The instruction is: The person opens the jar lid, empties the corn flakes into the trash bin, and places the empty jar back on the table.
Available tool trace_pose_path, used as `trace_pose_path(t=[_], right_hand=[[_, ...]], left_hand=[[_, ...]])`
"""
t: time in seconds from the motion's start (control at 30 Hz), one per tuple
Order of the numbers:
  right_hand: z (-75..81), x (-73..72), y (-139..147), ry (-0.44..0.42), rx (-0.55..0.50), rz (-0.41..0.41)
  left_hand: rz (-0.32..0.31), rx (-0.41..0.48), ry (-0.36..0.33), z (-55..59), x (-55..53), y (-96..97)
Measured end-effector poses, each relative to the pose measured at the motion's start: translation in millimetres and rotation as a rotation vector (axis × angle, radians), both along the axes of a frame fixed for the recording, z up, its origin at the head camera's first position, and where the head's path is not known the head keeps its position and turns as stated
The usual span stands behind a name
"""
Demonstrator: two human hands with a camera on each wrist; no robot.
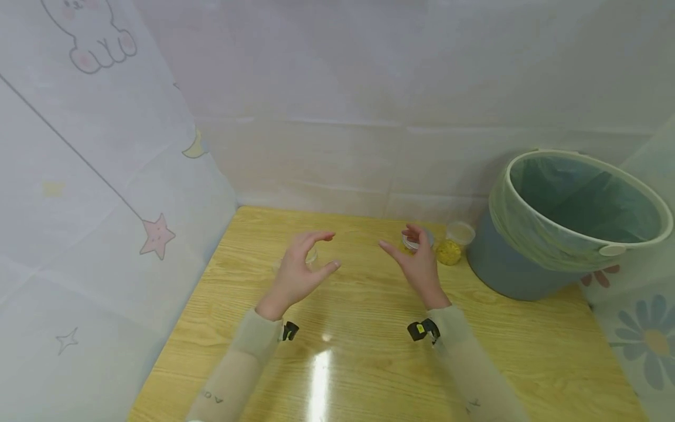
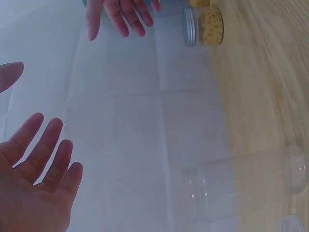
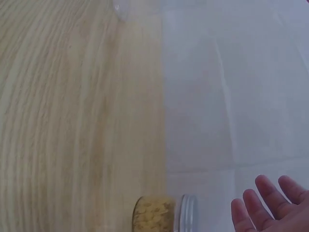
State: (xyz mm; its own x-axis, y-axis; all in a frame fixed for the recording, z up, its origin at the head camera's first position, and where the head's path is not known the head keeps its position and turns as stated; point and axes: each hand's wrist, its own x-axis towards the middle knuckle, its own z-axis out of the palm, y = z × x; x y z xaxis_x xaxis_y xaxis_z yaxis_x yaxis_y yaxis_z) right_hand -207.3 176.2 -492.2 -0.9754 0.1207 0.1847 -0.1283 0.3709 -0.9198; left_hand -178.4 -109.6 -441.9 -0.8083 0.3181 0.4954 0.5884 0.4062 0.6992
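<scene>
My left hand point(image 1: 297, 269) is raised over the table with fingers and thumb apart, holding nothing. A clear, empty-looking jar point(image 2: 246, 181) stands on the table near it, mostly hidden behind this hand in the head view; a small clear round piece point(image 2: 291, 224) lies beside the jar. Opposite, my right hand point(image 1: 419, 266) hovers with spread fingers and an empty grasp. Overlapped by its fingers in the head view is a jar with a silver lid point(image 3: 188, 215), filled with small yellow pieces point(image 3: 153, 215). Just right of that hand sits a yellow-filled clear container point(image 1: 449, 252).
A clear round container point(image 1: 460, 233) stands by the yellow one. A grey-blue bin point(image 1: 506, 269) lined with a translucent bag occupies the table's right side. White cloth point(image 1: 337, 158) walls the back, and a printed sheet point(image 1: 121, 234) hangs at the left of the wooden table point(image 1: 369, 351).
</scene>
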Motion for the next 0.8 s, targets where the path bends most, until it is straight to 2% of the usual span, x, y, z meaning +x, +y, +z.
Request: trace_pose_path(t=[0.17, 0.33, 0.43, 0.53, 0.8], right_hand=[[-19.5, 3.4, 16, -0.114, 0.044, -0.137], [-42.8, 2.3, 31, -0.201, 0.101, -0.239], [-55.4, -2.5, 38, -0.248, 0.116, -0.252], [-64.3, -10.7, 42, -0.257, 0.107, -0.245], [-79.6, -32.6, 47, -0.285, 0.104, -0.256]], left_hand=[[-0.034, -0.029, -0.041, -9.4, 6.0, 10.0], [-0.075, -0.042, -0.042, -16.6, 10.2, 20.4], [-0.114, -0.063, -0.04, -20.8, 13.1, 26.5], [-0.145, -0.083, -0.045, -24.2, 15.7, 32.1], [-0.165, -0.081, -0.027, -29.0, 18.0, 38.5]])
